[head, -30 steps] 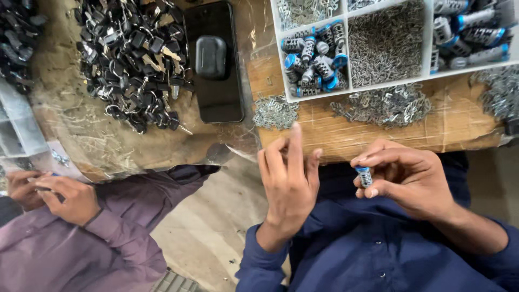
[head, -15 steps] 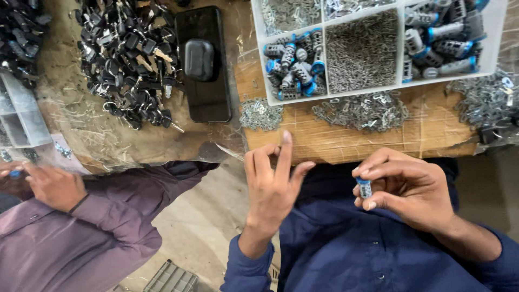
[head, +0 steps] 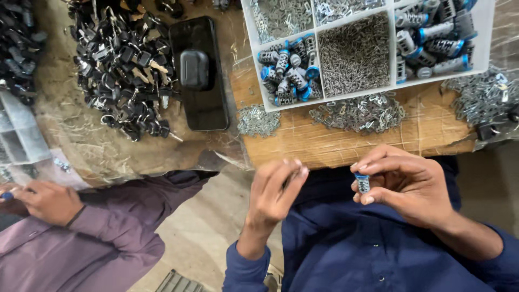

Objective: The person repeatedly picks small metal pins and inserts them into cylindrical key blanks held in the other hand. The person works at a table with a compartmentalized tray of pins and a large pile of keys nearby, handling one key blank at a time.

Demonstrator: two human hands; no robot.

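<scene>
My right hand [head: 403,184] pinches a small silver lock cylinder with a blue end [head: 362,183] upright between thumb and fingers, in front of my blue shirt. My left hand [head: 275,192] is raised beside it, about a hand's width to the left, its fingertips drawn together near the thumb; whether something tiny sits between them I cannot tell. Both hands hover just below the front edge of the wooden board [head: 346,141].
A white divided tray [head: 314,54] holds blue-ended cylinders [head: 286,73], small metal pins and larger cylinders. Loose metal clips [head: 357,114] lie on the board. A black phone [head: 197,73] and a heap of black keys [head: 121,70] are left. A co-worker's hand [head: 46,201] in a purple sleeve is lower left.
My left hand has gone from open with fingers spread upward to fingers curled together at the tips. The right hand kept hold of the cylinder. The view shifted slightly.
</scene>
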